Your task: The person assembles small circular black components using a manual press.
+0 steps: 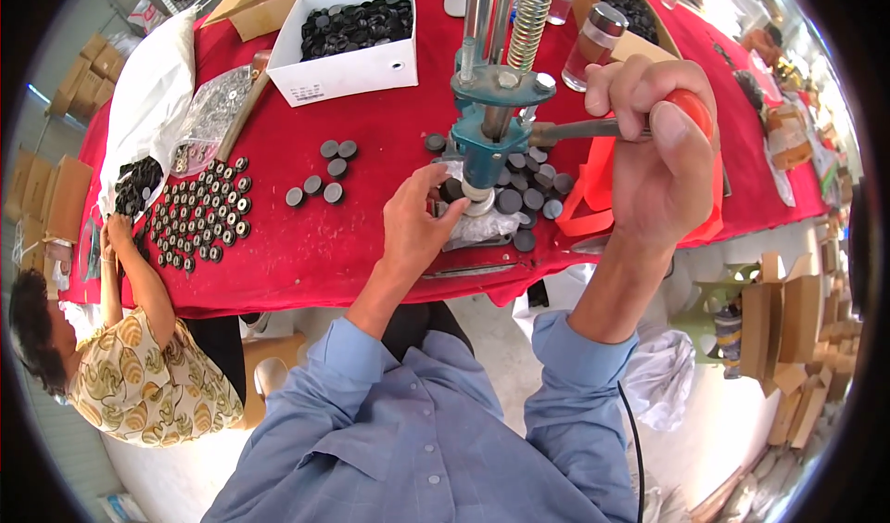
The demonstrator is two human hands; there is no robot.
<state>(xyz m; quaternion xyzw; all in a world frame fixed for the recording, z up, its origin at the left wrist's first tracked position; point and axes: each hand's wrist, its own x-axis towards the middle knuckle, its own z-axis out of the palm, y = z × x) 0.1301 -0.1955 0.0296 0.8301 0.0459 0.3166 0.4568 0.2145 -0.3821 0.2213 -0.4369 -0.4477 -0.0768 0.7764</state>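
Observation:
A teal hand press (496, 120) with steel columns and a coil spring stands at the table's front edge. My right hand (660, 143) is closed around the red-ended lever (593, 131) on its right side. Under the ram, my left hand (417, 217) curls thumb and fingers about a small black round cap (451, 190), beside a pale metal die (478, 200). The fingers partly hide that cap. Several loose black caps (533, 189) lie around the press base, right of the die. Left of my left hand, a small group of black caps (334, 192) rests on the red cloth.
On the left, another person (139, 338) reaches to a white sack (153, 87) of black parts, near rows of caps with metal centres (199, 212). A white box (357, 78) of black caps sits behind. A glass jar (593, 45) and orange strap (593, 189) are right of the press.

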